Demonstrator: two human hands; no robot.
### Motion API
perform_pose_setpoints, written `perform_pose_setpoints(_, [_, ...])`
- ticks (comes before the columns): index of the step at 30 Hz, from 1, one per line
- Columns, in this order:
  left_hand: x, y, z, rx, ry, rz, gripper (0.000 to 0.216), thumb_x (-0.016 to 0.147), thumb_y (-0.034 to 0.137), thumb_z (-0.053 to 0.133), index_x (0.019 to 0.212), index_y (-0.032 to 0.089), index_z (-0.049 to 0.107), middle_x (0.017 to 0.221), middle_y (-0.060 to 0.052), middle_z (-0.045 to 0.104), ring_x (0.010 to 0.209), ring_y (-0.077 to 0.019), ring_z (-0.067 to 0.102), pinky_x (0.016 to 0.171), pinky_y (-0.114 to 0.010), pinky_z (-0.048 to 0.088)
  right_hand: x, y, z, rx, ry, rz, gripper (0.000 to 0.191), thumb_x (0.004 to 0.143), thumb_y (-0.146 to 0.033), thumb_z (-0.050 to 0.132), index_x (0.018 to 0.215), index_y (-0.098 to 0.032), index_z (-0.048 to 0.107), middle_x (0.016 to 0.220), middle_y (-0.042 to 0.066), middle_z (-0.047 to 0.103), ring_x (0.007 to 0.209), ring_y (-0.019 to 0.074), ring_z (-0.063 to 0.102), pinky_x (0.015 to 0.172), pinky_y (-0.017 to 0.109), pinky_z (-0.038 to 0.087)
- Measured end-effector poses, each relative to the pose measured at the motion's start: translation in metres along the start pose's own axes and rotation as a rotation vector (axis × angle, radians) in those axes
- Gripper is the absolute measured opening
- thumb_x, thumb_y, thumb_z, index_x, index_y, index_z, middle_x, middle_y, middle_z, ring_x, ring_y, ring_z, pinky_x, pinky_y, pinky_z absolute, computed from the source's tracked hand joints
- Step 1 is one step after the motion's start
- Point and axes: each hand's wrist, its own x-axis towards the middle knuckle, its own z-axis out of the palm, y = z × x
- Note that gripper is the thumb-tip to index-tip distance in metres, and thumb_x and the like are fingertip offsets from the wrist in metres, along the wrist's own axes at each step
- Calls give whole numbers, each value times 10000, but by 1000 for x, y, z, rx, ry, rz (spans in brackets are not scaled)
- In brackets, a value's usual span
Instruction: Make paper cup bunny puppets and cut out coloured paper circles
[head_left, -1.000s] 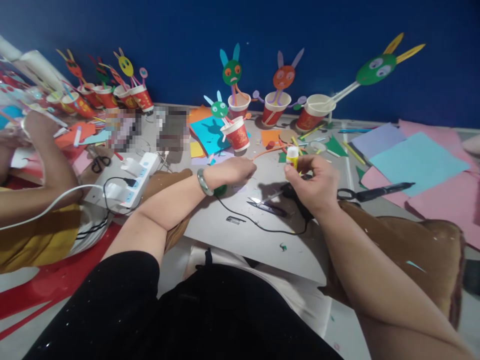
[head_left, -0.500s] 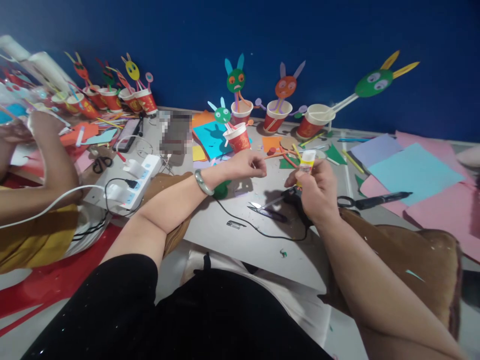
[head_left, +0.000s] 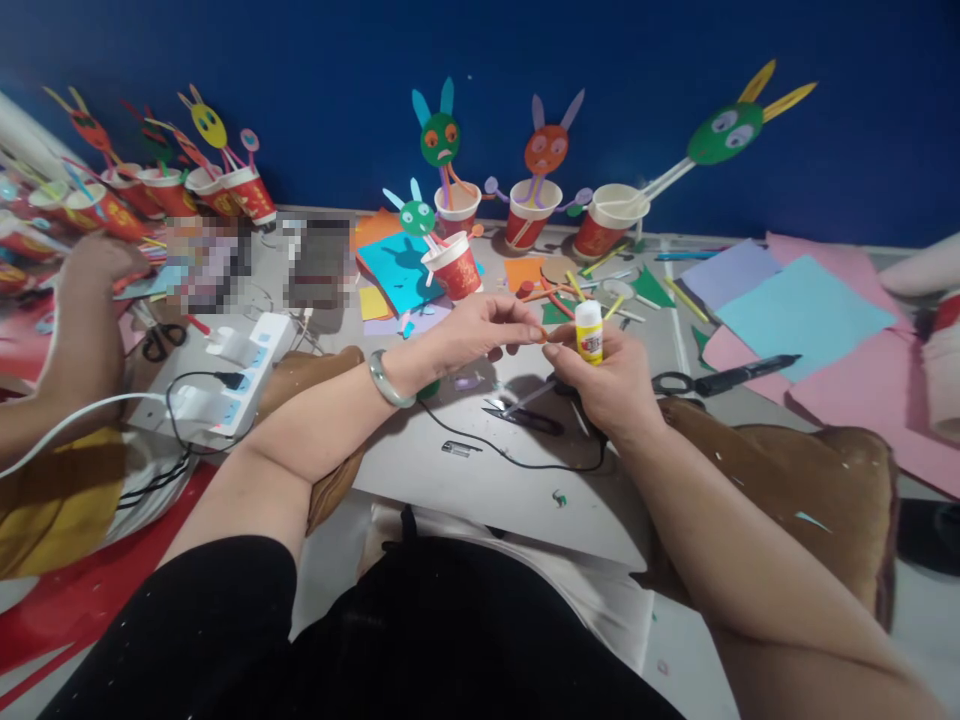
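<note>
My right hand (head_left: 619, 380) is closed around a yellow glue stick (head_left: 589, 338) with a white top, held upright. My left hand (head_left: 487, 333), with a bangle on the wrist, pinches a small orange piece (head_left: 544, 334) at its fingertips; its shape is mostly hidden. The right thumb and fingertips come close to that piece, and I cannot tell if they touch it. Under the hands lie thread snips (head_left: 525, 417) and a glue gun, largely covered by my right hand. A small metal clip-like tool (head_left: 459, 449) is nearer the table edge.
Red paper cups (head_left: 452, 268) with paper rabbit-like figures stand along the blue wall. Coloured paper (head_left: 806, 315) and black scissors (head_left: 727, 378) are at right. At left are a power strip (head_left: 259, 370) with cables and another person's arm (head_left: 82, 310). A black cord crosses the table.
My hands have come together at the fingertips, with the orange piece between them. The glue stick has turned more upright in my right hand. The whole view has shifted slightly.
</note>
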Motion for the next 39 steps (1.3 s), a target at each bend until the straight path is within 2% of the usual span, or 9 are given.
perform_pose_setpoints(5, [-1, -1, 2, 22, -13, -13, 161, 950, 97, 800, 818, 148, 725, 684, 51, 614, 620, -50, 551, 546, -208, 370, -1, -5, 2, -13, -29, -7, 354, 830, -495, 860, 742, -246, 625, 572, -65, 449, 523, 112, 358, 471, 276, 287])
perform_pose_setpoints(8, [-2, 1, 3, 8, 6, -44, 144, 1004, 137, 768, 866, 151, 728, 731, 37, 647, 622, -48, 564, 540, -203, 367, 0, -1, 3, 22, -33, 23, 376, 821, -503, 860, 729, -253, 594, 561, -69, 430, 509, 114, 362, 467, 276, 301])
perform_pose_setpoints(12, [-3, 5, 4, -51, 59, -75, 250, 1102, 236, 688, 863, 165, 670, 821, 15, 701, 594, -33, 562, 520, -194, 352, 4, 10, 4, 91, -1, 101, 418, 784, -528, 895, 755, -260, 575, 546, -78, 435, 473, 119, 393, 458, 281, 348])
perform_pose_setpoints(15, [-4, 6, 4, -27, 51, -103, 330, 1120, 233, 668, 799, 164, 647, 732, 26, 642, 580, -34, 554, 515, -190, 330, 5, 15, 4, 124, 46, 113, 411, 780, -543, 895, 789, -260, 597, 538, -90, 417, 451, 122, 403, 443, 279, 354])
perform_pose_setpoints(18, [-5, 6, 4, 7, 34, -152, 378, 1117, 249, 684, 750, 155, 669, 680, 16, 627, 578, -46, 552, 525, -204, 326, 2, 14, 3, 5, 124, 10, 330, 833, -517, 848, 805, -259, 645, 581, -55, 516, 489, 147, 477, 485, 309, 426])
perform_pose_setpoints(22, [-7, 7, 3, 16, 1, -147, 370, 1098, 298, 709, 759, 151, 724, 728, -8, 694, 592, -60, 568, 541, -218, 362, -6, 14, -2, -357, 262, -276, 244, 920, -505, 760, 831, -285, 702, 738, 27, 704, 646, 223, 645, 658, 391, 553])
perform_pose_setpoints(26, [-7, 5, 2, 32, -17, -108, 286, 1037, 287, 773, 787, 150, 751, 748, 9, 702, 611, -58, 585, 537, -206, 369, -8, 24, -8, -666, 173, -505, 309, 988, -564, 658, 844, -300, 726, 738, 78, 723, 737, 285, 707, 741, 440, 537])
perform_pose_setpoints(32, [-4, 1, -1, 73, -32, -63, 209, 953, 191, 827, 769, 142, 740, 655, 32, 661, 591, -58, 574, 531, -191, 379, -4, 30, -10, -829, 82, -552, 370, 1051, -542, 578, 865, -277, 757, 650, 78, 649, 658, 263, 618, 719, 437, 456])
perform_pose_setpoints(39, [-4, -3, -2, 78, -29, -32, 144, 955, 102, 771, 816, 139, 764, 650, 48, 646, 587, -54, 558, 524, -190, 403, -5, 30, -9, -793, 59, -573, 333, 1033, -520, 601, 863, -275, 749, 670, 79, 665, 655, 255, 624, 723, 429, 468])
